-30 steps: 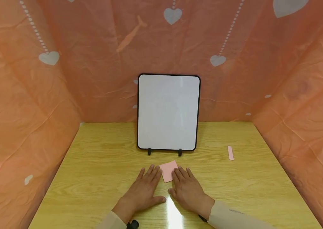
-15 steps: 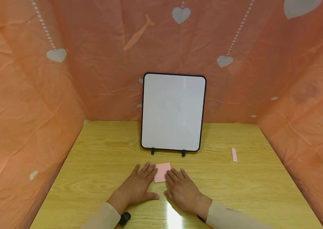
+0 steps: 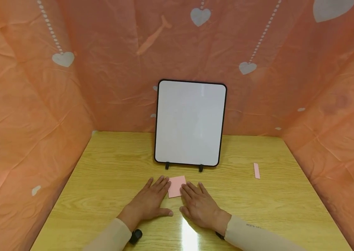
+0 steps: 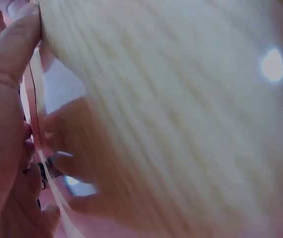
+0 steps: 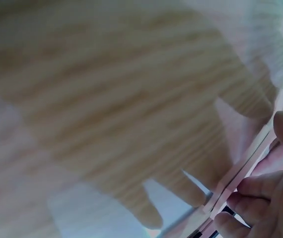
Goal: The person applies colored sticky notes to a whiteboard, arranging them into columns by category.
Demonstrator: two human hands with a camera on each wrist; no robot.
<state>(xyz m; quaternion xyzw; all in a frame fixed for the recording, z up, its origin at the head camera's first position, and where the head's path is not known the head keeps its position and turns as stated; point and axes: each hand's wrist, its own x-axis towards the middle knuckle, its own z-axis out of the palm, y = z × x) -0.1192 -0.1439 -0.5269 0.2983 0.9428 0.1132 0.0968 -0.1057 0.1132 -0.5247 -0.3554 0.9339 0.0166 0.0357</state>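
Observation:
A pink square of paper (image 3: 176,187) lies flat on the wooden table (image 3: 117,157), slightly turned. From its left side, the straight fingertips of my left hand (image 3: 149,201) touch the edge, thumb spread toward me. My right hand (image 3: 200,206) rests palm down opposite, its fingertips on the square's right side. In the left wrist view, the left hand (image 4: 2,134) is close to the tabletop, with a thin pink edge (image 4: 31,94) beyond the thumb. The right wrist view has the right hand (image 5: 275,193) at a similar pink edge (image 5: 246,168); how thick the square is remains unclear.
Behind the hands a white board with a black frame (image 3: 191,122) stands on two small black feet. A narrow pink strip (image 3: 256,170) lies on the table to the right. Orange cloth with pale hearts (image 3: 63,59) encloses the back and sides.
The pink square has shifted left relative to the board and turned anticlockwise, both hands moving with it. Over the last half second it has slid slightly away from me. The view has shifted too.

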